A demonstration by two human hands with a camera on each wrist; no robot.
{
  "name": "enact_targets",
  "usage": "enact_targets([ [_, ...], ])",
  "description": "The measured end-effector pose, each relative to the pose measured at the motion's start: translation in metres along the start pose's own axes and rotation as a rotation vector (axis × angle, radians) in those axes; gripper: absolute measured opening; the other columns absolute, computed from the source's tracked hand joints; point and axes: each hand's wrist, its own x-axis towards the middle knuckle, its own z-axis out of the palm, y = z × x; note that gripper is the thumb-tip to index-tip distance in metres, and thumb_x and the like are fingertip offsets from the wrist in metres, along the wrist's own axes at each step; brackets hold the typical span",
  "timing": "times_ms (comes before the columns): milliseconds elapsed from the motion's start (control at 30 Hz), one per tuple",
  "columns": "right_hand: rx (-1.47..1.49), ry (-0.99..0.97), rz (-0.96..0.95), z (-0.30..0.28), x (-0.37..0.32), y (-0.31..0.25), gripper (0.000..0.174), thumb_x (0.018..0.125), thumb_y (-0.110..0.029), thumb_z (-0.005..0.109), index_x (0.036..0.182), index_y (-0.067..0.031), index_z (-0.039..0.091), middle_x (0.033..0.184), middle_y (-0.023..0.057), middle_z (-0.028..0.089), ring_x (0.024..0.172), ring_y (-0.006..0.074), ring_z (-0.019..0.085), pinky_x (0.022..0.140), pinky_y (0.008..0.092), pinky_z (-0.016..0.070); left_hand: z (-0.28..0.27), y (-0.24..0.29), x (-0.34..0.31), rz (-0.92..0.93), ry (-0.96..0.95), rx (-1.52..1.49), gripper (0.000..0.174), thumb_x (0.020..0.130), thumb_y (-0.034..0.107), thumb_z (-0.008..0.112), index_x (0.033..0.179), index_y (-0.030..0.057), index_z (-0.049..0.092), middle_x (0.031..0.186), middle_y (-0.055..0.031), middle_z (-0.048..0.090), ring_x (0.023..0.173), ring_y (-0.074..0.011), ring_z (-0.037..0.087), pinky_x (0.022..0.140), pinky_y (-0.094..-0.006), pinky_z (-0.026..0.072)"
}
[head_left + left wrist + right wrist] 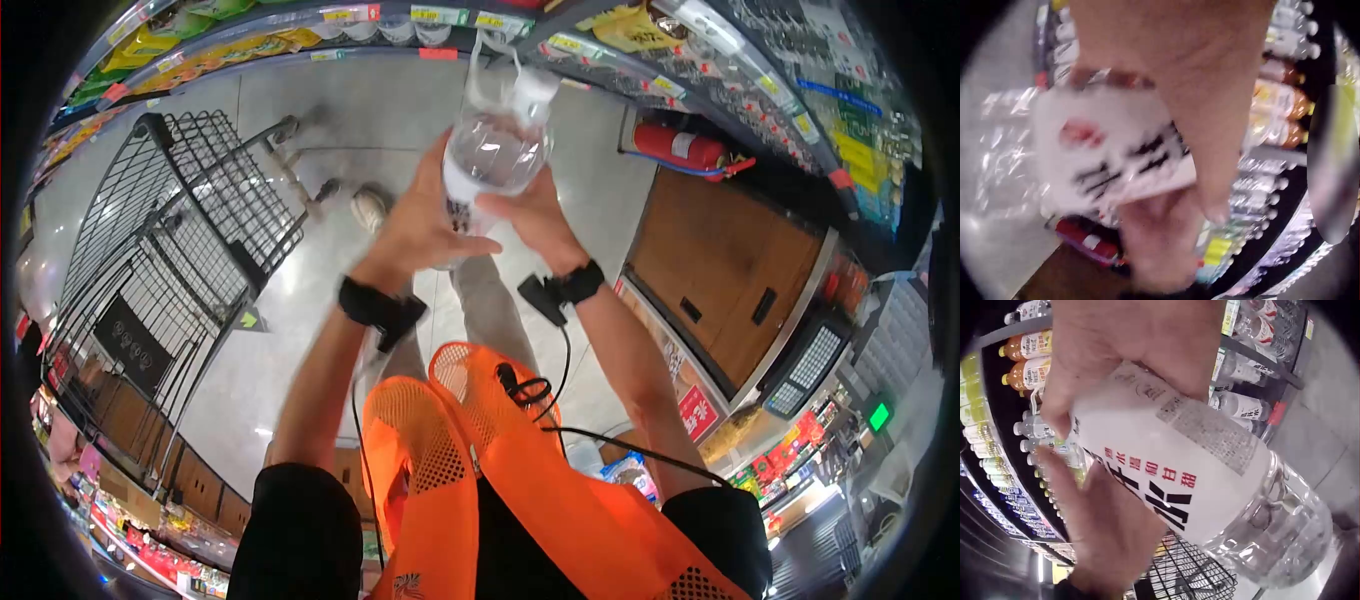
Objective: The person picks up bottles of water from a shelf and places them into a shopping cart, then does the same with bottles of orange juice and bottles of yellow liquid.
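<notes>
Both hands hold a large clear plastic water bottle (500, 150) with a white label, out in front of the body. My left hand (415, 220) grips its left side, the thumb lying across toward the label. On the other side my right hand (535, 215) grips it, its thumb over the label. Black and red characters show on the label (1166, 456) in the right wrist view, and the clear end of the bottle points away from the hands. A white loop-like piece (490, 75) shows beyond that end, blurred. Fingers behind the bottle are partly hidden.
A wire shopping cart (180, 210) stands at the left. Shelves of bottles (700, 80) run along the back and right. A red fire extinguisher (680, 145) lies low near a brown wooden panel (710, 270). A shoe (370, 208) shows on the grey floor (330, 130).
</notes>
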Motion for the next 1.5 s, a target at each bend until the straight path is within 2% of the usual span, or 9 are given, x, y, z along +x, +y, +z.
enact_targets([
  [100, -0.065, 0.022, 0.016, -0.012, -0.001, 0.023, 0.094, 0.067, -0.011, 0.089, 0.143, -0.0034, 0.033, 0.135, 0.0069, 0.051, 0.127, 0.0178, 0.05, 0.109, 0.0353, 0.0408, 0.032, -0.038, 0.001, -0.208, 0.135, -0.004, 0.098, 0.061, 0.03, 0.091, 0.137, -0.0026, 0.038, 0.125, -0.0221, 0.06, 0.115, -0.0374, 0.062, 0.091, -0.041, 0.0521],
  [133, -0.133, 0.01, 0.048, -0.021, 0.004, 0.027, 0.096, 0.066, -0.011, 0.09, 0.143, -0.0038, 0.032, 0.134, 0.0068, 0.051, 0.127, 0.0175, 0.05, 0.109, 0.0352, 0.0408, 0.04, -0.048, 0.007, -0.129, 0.166, 0.07, 0.09, 0.06, 0.031, 0.091, 0.128, -0.0021, 0.042, 0.117, -0.0218, 0.063, 0.107, -0.0391, 0.066, 0.086, -0.0429, 0.0541],
  [267, -0.388, 0.054, 0.012, -0.048, 0.029, 0.053, 0.099, 0.062, -0.011, 0.092, 0.141, -0.0037, 0.031, 0.131, 0.0074, 0.05, 0.124, 0.0167, 0.05, 0.107, 0.0347, 0.0417, 0.067, -0.1, 0.026, -0.201, 0.257, -0.077, 0.094, 0.059, 0.032, 0.091, 0.133, -0.0009, 0.042, 0.121, -0.0243, 0.06, 0.11, -0.0422, 0.062, 0.09, -0.0463, 0.0521],
  [500, -0.778, 0.125, -0.207, -0.105, 0.123, 0.13, 0.099, 0.059, -0.012, 0.094, 0.137, -0.0033, 0.035, 0.124, 0.0094, 0.053, 0.116, 0.0168, 0.054, 0.101, 0.0333, 0.046, 0.066, -0.249, 0.114, 0.17, 0.393, 0.07, 0.089, 0.066, 0.03, 0.085, 0.139, 0.0005, 0.042, 0.131, -0.0235, 0.051, 0.12, -0.0427, 0.05, 0.101, -0.0481, 0.0427],
  [633, -0.927, 0.089, -0.571, -0.144, 0.18, 0.182, 0.099, 0.058, -0.013, 0.096, 0.136, -0.0043, 0.036, 0.128, 0.0127, 0.054, 0.118, 0.0226, 0.056, 0.102, 0.036, 0.0473, 0.061, -0.312, 0.176, 0.406, 0.524, 0.138, 0.084, 0.06, 0.004, 0.078, 0.137, 0.0025, 0.046, 0.133, -0.0184, 0.051, 0.121, -0.0409, 0.049, 0.102, -0.0466, 0.0423],
  [767, -0.872, 0.015, -0.762, -0.172, 0.234, 0.196, 0.104, 0.058, -0.008, 0.095, 0.139, -0.0063, 0.03, 0.138, 0.0157, 0.049, 0.126, 0.0256, 0.053, 0.103, 0.0389, 0.0481, 0.06, -0.342, 0.241, 0.618, 0.592, 0.097, 0.085, 0.055, -0.009, 0.068, 0.137, 0.0042, 0.047, 0.137, -0.0169, 0.05, 0.127, -0.0403, 0.046, 0.108, -0.0451, 0.0384],
  [833, -1.097, 0.084, -0.808, -0.178, 0.247, 0.196, 0.104, 0.058, -0.008, 0.095, 0.138, -0.0052, 0.03, 0.137, 0.016, 0.049, 0.125, 0.025, 0.053, 0.102, 0.0389, 0.0487, 0.064, -0.361, 0.262, 0.624, 0.599, 0.072, 0.08, 0.064, -0.008, 0.071, 0.139, 0.0038, 0.045, 0.139, -0.0182, 0.05, 0.128, -0.0407, 0.045, 0.109, -0.046, 0.0375],
  [1067, -0.971, 0.029, -0.804, -0.2, 0.305, 0.195, 0.099, 0.059, -0.015, 0.095, 0.137, -0.003, 0.036, 0.125, 0.0129, 0.057, 0.114, 0.02, 0.058, 0.098, 0.0344, 0.049, 0.062, -0.382, 0.32, 0.684, 0.695, 0.005, 0.074, 0.072, -0.003, 0.072, 0.14, -0.0008, 0.043, 0.138, -0.0234, 0.049, 0.129, -0.0425, 0.044, 0.108, -0.048, 0.0359],
  [1500, -1.01, 0.059, -0.676, -0.2, 0.335, 0.175, 0.09, 0.068, -0.007, 0.085, 0.141, 0.004, 0.032, 0.131, 0.0145, 0.051, 0.12, 0.0226, 0.051, 0.104, 0.0347, 0.0433, 0.064, -0.377, 0.35, 0.618, 0.728, 0.068, 0.087, 0.07, -0.001, 0.077, 0.145, -0.0004, 0.034, 0.139, -0.0246, 0.043, 0.13, -0.044, 0.04, 0.109, -0.0498, 0.0336],
])
